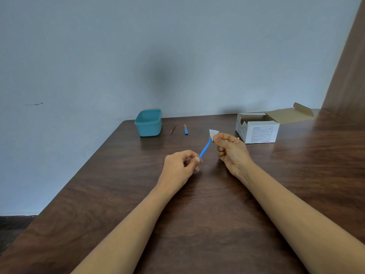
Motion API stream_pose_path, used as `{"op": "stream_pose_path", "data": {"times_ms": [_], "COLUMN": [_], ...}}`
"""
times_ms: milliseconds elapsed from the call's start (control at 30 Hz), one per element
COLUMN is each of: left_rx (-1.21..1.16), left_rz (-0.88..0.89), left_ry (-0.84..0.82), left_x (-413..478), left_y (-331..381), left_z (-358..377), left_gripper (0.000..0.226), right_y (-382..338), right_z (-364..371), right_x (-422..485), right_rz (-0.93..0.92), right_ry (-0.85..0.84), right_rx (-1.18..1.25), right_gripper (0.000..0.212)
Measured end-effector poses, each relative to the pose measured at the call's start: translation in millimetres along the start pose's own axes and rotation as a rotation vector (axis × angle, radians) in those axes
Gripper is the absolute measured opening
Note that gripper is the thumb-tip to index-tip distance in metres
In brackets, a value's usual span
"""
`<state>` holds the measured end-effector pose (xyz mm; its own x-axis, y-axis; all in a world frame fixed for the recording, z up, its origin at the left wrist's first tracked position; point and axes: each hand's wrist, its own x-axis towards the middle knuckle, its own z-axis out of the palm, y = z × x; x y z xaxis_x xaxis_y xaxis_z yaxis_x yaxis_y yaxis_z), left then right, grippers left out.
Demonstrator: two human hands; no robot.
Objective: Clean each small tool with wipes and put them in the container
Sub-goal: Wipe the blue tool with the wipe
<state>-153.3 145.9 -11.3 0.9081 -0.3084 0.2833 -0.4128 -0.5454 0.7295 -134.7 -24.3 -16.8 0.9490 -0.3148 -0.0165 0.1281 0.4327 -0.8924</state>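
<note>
My left hand (182,164) pinches the near end of a thin blue tool (205,148) that slants up to the right above the table. My right hand (231,149) pinches a small white wipe (213,133) wrapped round the tool's far tip, which is hidden inside it. Farther back on the table lie thin metal tweezers (173,127) and a short blue-handled tool (185,129), side by side. To their left stands an open teal container (148,123); its inside is not visible from here.
An open white cardboard box (258,128) with its flap raised stands at the back right. The dark wooden table (197,204) ends at its left edge and against a blue-grey wall behind. A wooden panel rises at the far right.
</note>
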Motion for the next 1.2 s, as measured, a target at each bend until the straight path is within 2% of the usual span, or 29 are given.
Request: {"op": "stream_pose_path", "data": {"times_ms": [133,300,467,567,767,867,1033,1200], "left_rx": [0.008,0.003,0.005,-0.002,0.007,0.009,0.011,0.002], "left_rz": [0.009,0.012,0.004,0.005,-0.006,-0.007,0.000,0.004], "left_ry": [-0.004,-0.011,-0.017,-0.020,-0.031,-0.029,-0.016,-0.017], "left_x": [-1,-2,-1,-2,-1,-1,-1,-2], "left_y": [1,3,3,2,3,3,3,3], "left_z": [-1,-3,-1,-1,-2,-2,-2,-2], "left_gripper": [0.012,0.013,0.013,0.014,0.013,0.012,0.012,0.012], "right_y": [1,1,1,0,-2,-4,-4,-5], "right_z": [1,3,5,4,1,3,6,4], "right_x": [0,-3,-5,-6,-5,-8,-12,-11], "right_rz": [-0.009,-0.040,-0.145,-0.201,-0.132,-0.082,-0.059,-0.023], "right_ry": [-0.030,-0.023,0.028,-0.018,-0.144,-0.170,-0.135,-0.107], "right_rx": [-0.024,-0.039,-0.215,-0.257,-0.205,-0.129,-0.038,-0.031], "right_gripper": [0.005,0.008,0.014,0.017,0.026,0.021,0.006,0.010]}}
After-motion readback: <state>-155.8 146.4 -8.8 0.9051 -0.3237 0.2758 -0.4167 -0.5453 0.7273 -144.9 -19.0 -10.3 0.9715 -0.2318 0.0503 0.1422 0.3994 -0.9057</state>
